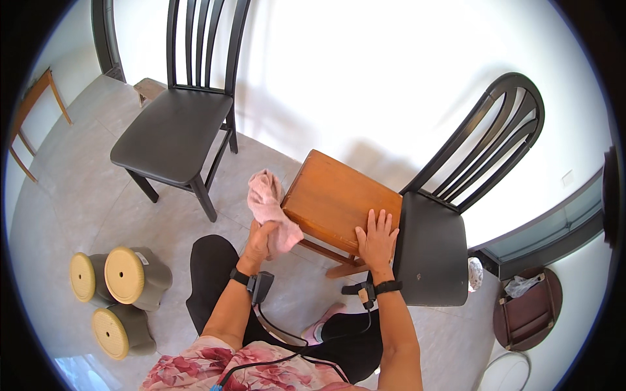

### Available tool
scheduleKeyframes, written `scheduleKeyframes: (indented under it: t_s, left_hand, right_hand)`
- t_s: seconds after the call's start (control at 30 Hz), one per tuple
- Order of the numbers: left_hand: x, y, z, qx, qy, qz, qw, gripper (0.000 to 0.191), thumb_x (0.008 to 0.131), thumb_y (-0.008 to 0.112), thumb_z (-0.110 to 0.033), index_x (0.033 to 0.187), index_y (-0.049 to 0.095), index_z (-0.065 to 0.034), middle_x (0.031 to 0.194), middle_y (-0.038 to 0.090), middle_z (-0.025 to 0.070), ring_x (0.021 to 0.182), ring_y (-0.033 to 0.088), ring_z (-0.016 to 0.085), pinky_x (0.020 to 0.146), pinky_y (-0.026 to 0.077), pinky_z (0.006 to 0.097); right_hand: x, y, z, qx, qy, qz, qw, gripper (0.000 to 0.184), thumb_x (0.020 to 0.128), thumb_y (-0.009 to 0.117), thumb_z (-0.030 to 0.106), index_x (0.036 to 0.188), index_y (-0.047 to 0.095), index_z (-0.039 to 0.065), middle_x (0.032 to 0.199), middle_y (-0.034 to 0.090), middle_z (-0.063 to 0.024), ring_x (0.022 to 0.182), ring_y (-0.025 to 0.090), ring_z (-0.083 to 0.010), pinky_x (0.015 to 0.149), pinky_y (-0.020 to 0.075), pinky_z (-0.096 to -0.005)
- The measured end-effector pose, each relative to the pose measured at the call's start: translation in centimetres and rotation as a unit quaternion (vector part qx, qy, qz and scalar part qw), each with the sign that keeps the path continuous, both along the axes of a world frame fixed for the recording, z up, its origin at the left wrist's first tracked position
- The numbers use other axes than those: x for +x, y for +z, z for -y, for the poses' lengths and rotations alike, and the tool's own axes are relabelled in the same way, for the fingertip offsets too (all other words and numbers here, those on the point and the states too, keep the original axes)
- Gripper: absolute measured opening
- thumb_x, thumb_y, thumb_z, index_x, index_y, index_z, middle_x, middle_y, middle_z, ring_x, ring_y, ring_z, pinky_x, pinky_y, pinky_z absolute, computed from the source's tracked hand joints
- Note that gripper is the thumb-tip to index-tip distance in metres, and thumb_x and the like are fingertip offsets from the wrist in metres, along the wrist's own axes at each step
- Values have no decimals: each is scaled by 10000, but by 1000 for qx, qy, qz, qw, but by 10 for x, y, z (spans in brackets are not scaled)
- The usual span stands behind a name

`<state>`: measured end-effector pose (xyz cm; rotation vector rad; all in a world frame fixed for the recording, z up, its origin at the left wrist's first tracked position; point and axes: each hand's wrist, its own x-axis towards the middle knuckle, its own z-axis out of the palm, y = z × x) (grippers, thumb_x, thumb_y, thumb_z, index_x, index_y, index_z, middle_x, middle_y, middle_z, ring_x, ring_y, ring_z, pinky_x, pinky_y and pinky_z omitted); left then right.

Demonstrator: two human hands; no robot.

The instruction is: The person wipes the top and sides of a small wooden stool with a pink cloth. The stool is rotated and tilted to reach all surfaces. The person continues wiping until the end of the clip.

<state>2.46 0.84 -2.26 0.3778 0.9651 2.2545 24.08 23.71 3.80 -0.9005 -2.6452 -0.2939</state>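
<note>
A crumpled pink cloth [268, 198] is gripped in my left hand [258, 239], just off the left corner of a wooden stool [342, 195]. The stool's top is orange-brown with worn edges, and the cloth overlaps its near left edge. My right hand [378, 237] lies flat on the near right part of the stool top, fingers spread, holding nothing. Right beside the stool stands a black chair [430, 249] with a slatted, curved back. Both wrists wear black straps with small devices and cables.
Another black chair [171, 137] stands at upper left near the white wall. Several grey stools with yellow tops [124, 274] are grouped at lower left. A small wooden stool [148, 89] sits behind the left chair. A folded brown round table [528, 313] leans at far right.
</note>
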Motion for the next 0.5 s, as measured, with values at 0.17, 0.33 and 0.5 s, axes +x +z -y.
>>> scheduleKeyframes:
  t_s: [0.17, 0.33, 0.5]
  left_hand:
    - [-4, -34, -30, -98, 75, 35, 992, 266, 1015, 533, -256, 1062, 657, -25, 980, 696, 61, 809, 639, 167, 755, 517, 307]
    - [-29, -143, -36, -109, -15, 231, 967, 391, 1026, 484, -479, 1040, 611, -109, 829, 652, 110, 695, 636, 266, 640, 549, 428]
    - [-43, -196, -44, -243, -33, 295, 924, 423, 1027, 486, -511, 1189, 561, -128, 817, 613, 139, 690, 622, 334, 618, 551, 520]
  right_hand:
    - [-3, 6, -1, -7, -16, 15, 1000, 675, 989, 574, 465, 1512, 457, 56, 1544, 425, -282, 1448, 351, -483, 1081, 293, -715]
    - [-5, 7, 3, 2, -23, 1, 1000, 648, 997, 568, 430, 1524, 451, 72, 1550, 424, -262, 1447, 364, -468, 1101, 295, -696]
    - [-6, 9, 2, -11, -21, -14, 1000, 685, 987, 568, 484, 1515, 467, 60, 1545, 426, -284, 1453, 346, -481, 1097, 279, -724]
